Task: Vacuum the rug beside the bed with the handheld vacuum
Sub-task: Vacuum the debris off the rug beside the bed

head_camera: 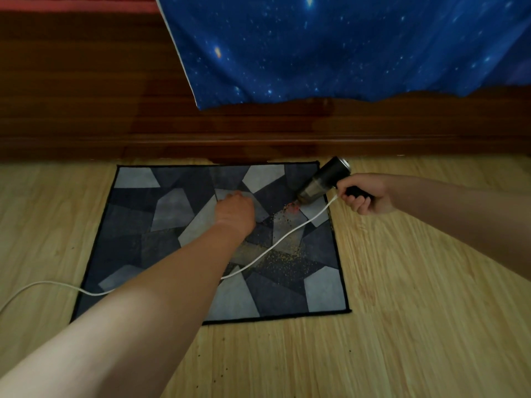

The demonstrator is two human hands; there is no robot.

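Note:
A small rug (161,214) with grey and dark blue angular patches lies on the floor against the bed's wooden side. Yellowish crumbs (284,257) are scattered over its right half, with a few reddish ones by the vacuum's nozzle. My right hand (365,193) grips the handle of the black handheld vacuum (321,182), whose nozzle touches the rug near its far right corner. The white cord (270,248) runs from the vacuum across the rug and off to the left. My left hand (234,211) rests knuckles-up on the rug's middle, fingers curled under; I cannot see whether it holds anything.
The dark wooden bed frame (115,110) rises behind the rug. A blue star-print sheet (330,47) hangs over it. Light wood-look flooring (402,311) surrounds the rug, with a few dark specks near the rug's front edge.

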